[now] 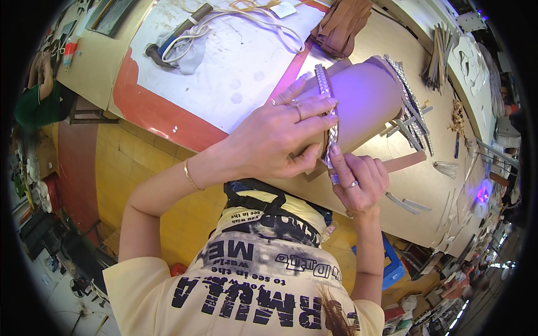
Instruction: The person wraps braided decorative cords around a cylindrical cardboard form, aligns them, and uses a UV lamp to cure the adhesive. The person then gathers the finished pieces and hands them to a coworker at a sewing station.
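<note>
A silvery braided strip (323,81), backed by a brown edge, runs along the near end of a large, rounded tan form (364,92) on the table. My left hand (288,131) lies across it, fingers bent over the braid and thumb tucked beneath. Lower down, my right hand (361,176) pinches the strip's near end between thumb and fingers. From behind the right hand a flat brown strip (406,162) sticks out to the right. My fingers hide part of the braid.
A hammer-like tool (179,33) and a looped pale cord (246,14) lie on the white sheet (213,84). Brown leather pieces (342,25) are stacked at the back. More braided strips (412,106) and thin offcuts (409,203) lie right. A person (42,101) is at far left.
</note>
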Demonstrator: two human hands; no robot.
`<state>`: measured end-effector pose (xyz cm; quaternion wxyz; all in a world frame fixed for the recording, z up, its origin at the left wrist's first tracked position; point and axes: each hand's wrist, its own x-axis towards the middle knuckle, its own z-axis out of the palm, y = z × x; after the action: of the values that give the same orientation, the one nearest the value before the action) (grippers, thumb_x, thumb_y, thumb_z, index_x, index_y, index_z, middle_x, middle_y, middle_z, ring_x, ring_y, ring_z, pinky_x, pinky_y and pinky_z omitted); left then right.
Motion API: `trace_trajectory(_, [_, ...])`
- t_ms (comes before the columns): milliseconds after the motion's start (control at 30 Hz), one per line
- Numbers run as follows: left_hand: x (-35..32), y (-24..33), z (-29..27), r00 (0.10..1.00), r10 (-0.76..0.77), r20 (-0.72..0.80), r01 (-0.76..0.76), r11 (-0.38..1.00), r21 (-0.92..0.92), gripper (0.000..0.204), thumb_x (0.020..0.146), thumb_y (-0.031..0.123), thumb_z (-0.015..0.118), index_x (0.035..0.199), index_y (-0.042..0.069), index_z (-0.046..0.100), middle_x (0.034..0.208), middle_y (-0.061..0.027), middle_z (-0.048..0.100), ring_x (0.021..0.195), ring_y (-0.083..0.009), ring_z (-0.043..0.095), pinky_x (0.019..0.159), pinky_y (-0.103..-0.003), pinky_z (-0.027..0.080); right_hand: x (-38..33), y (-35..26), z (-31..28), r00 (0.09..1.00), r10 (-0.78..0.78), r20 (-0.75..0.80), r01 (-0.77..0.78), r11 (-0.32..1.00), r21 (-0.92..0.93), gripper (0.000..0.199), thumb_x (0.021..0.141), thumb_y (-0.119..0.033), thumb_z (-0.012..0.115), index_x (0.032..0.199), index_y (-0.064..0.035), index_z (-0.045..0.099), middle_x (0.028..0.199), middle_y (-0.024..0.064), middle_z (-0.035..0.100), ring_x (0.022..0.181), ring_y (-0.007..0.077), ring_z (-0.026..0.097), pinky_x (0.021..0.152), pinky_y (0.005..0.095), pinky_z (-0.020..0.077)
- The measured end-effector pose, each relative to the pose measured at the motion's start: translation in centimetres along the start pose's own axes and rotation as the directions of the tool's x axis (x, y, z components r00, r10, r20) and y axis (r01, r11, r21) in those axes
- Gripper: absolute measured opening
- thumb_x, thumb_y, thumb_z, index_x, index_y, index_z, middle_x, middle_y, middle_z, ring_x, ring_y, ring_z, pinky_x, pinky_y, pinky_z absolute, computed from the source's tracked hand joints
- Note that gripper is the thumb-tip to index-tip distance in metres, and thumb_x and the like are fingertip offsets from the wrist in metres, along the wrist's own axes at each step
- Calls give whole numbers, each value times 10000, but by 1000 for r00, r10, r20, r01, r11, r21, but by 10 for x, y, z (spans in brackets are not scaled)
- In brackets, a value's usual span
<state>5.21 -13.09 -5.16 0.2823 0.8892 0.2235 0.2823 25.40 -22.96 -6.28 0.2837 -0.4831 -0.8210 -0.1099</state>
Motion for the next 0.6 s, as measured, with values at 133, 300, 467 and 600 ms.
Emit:
trace_trajectory(133, [1,1,1,999,-26,-30,26,999,-21,438,752,139,695,1175,79,602,1291,-99,568,1174,-266,564,1122,-516,262,-3,4,1,999,-36,-4,36,999,-24,422,690,-129,732,1107,-83,683,739,-23,579,556,101,494,478,249,311])
trace_trajectory(300, [3,6,2,996,-87,-12,87,995,-38,440,729,165,759,1137,80,618,1275,-105,582,1168,-266,572,1119,-533,245,-6,-3,0,997,71,-23,-70,997,11,451,721,-281,795,1098,-81,649,749,-18,594,546,114,491,484,245,339])
trace_trajectory(467, [5,11,-1,989,-145,30,146,989,-36,413,720,140,757,1103,55,630,1254,-122,597,1153,-277,583,1121,-538,228,-8,-27,-3,788,614,43,-563,690,455,439,700,-264,840,1021,-47,635,734,18,600,560,109,491,520,228,392])
trace_trajectory(600, [9,13,-2,993,-114,22,114,993,21,382,714,130,754,1069,46,642,1225,-143,612,1135,-283,596,1121,-540,225,-5,-43,-16,474,764,437,-809,182,559,326,754,-197,808,947,6,642,721,38,603,600,71,477,534,208,387])
